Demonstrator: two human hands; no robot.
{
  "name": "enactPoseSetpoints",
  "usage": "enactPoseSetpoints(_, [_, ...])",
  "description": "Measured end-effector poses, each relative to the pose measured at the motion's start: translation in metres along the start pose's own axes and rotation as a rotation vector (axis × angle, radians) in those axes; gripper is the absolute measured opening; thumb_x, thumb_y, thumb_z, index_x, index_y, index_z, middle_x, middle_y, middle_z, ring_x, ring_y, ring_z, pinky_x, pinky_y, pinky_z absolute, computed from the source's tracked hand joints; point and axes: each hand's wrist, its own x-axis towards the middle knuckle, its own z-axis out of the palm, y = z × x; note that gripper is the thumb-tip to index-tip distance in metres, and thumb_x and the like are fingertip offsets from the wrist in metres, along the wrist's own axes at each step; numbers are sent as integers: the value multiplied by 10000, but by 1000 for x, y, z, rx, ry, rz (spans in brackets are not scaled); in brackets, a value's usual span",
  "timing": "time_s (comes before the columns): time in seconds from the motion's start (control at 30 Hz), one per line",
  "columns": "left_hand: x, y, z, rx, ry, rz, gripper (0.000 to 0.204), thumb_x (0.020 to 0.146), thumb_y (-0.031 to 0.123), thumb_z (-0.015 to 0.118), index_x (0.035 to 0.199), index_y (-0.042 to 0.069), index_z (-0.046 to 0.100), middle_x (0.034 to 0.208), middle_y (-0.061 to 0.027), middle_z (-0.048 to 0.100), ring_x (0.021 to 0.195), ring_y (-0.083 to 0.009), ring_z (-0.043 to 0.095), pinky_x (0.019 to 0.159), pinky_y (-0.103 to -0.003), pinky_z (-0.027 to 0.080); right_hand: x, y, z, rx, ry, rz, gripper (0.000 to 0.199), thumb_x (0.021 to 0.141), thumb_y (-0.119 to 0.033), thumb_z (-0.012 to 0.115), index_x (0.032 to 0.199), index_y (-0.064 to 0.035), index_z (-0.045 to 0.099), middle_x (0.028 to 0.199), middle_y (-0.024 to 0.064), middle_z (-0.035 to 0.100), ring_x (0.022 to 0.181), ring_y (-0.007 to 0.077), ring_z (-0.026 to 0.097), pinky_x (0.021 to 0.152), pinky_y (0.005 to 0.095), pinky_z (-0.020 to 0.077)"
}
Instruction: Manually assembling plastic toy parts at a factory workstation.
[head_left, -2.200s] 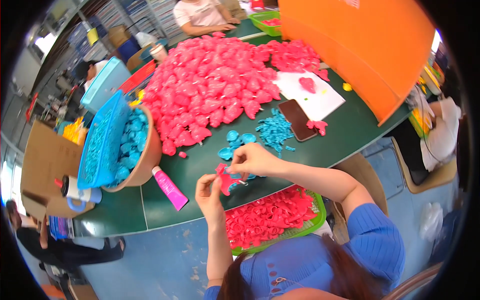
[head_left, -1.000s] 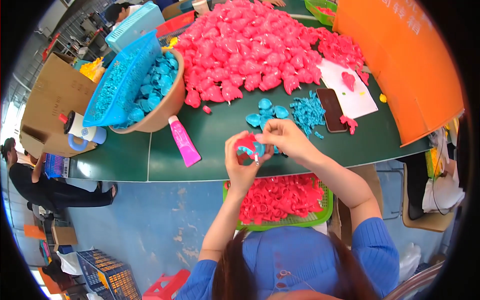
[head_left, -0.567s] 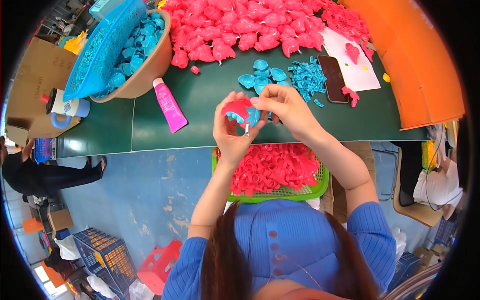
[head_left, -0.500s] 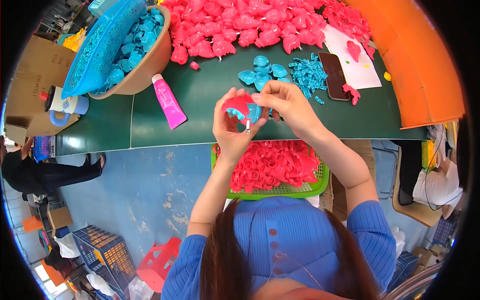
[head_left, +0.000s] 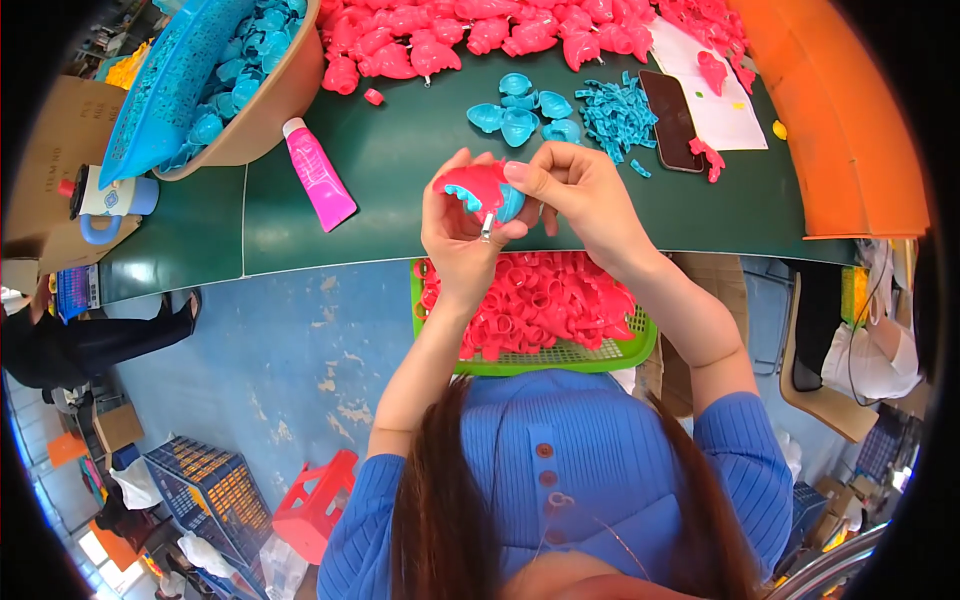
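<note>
My left hand (head_left: pixel 459 215) is closed round a pink plastic toy part (head_left: pixel 472 184) with blue toothed edging and a blue rounded piece on its right side. A small metal pin (head_left: pixel 487 226) sticks out at its lower end. With thumb and fingers pinched, my right hand (head_left: pixel 575 190) grips the right edge of this same toy part. Just beyond my hands on the green table (head_left: pixel 400 130) lie several blue cup-shaped pieces (head_left: pixel 518 126) and a heap of small blue toothed strips (head_left: pixel 615 115).
Pink parts (head_left: pixel 480 25) are piled along the far side. A brown tub (head_left: pixel 285 110) with a blue basket (head_left: pixel 140 110), a pink tube (head_left: pixel 320 180) and a mug (head_left: pixel 115 200) are left. Right are a phone (head_left: pixel 670 120), paper (head_left: pixel 735 130) and orange board (head_left: pixel 840 120). A green basket (head_left: pixel 640 348) sits below.
The view has shifted slightly, so the table sits higher in the picture. The toy part has tilted a little in my left hand, and my right hand still pinches its edge.
</note>
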Motion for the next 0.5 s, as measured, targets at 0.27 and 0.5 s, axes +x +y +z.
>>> enactPoseSetpoints(0.27, [0,-8,-7,-36,-17,-104,735,676,90,754,1274,-14,339,1199,-137,472,1055,-200,508,886,-312,438,-2,16,-1,24,72,-1,235,825,-241,618,708,-55,535,635,17,571,555,68,547,446,192,402])
enactPoseSetpoints(0.5, [-8,3,-51,15,105,-75,705,684,115,750,1261,-17,366,1185,-139,506,1057,-203,518,907,-300,415,-31,22,-10,-451,-412,17,237,847,-237,566,901,-8,599,701,63,620,614,134,593,574,254,474])
